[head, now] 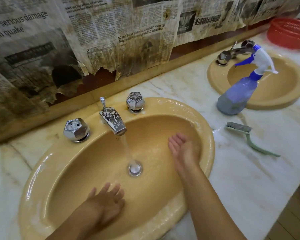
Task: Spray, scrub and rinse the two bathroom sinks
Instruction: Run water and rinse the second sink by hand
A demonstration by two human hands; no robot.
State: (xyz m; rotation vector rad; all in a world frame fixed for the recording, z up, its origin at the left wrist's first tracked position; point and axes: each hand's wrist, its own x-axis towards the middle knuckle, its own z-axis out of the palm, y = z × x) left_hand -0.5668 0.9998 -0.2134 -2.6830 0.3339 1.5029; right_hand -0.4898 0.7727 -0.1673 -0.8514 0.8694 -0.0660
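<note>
Both hands down in the near sink (42, 170), holding nothing. Left hand (107, 200) palm down low in the bowl, fingers straight and spread; whether touching the wet surface or just above it, hard to say. Right hand (182, 149) at the bowl's right wall, palm turned up, fingers loosely cupped. Hands well apart, drain (135, 168) between them. Forearms cut off at the bottom edge.

Water (127, 146) running from the spotted chrome spout (113, 121) straight onto the drain. A faceted chrome handle on either side: left handle (75, 129), right handle (135, 102). Sheen of water along the rim.

On the marble worktop (232, 179), right of the near sink: green scrub brush (246, 137) lying flat, bristles toward the wall, handle trailing to the right. Beyond it, blue spray bottle (239, 92) standing at the front rim of the far sink (215, 73), hiding part of that bowl. Contents of the bottle not readable through the tinted plastic.

Far sink's faucet (232, 52) partly behind the bottle's trigger head, blurred. Red basket (289, 32) in the top right corner, cut off by the frame. Torn, stained newspaper (93, 32) across the wall, small print illegible.
</note>
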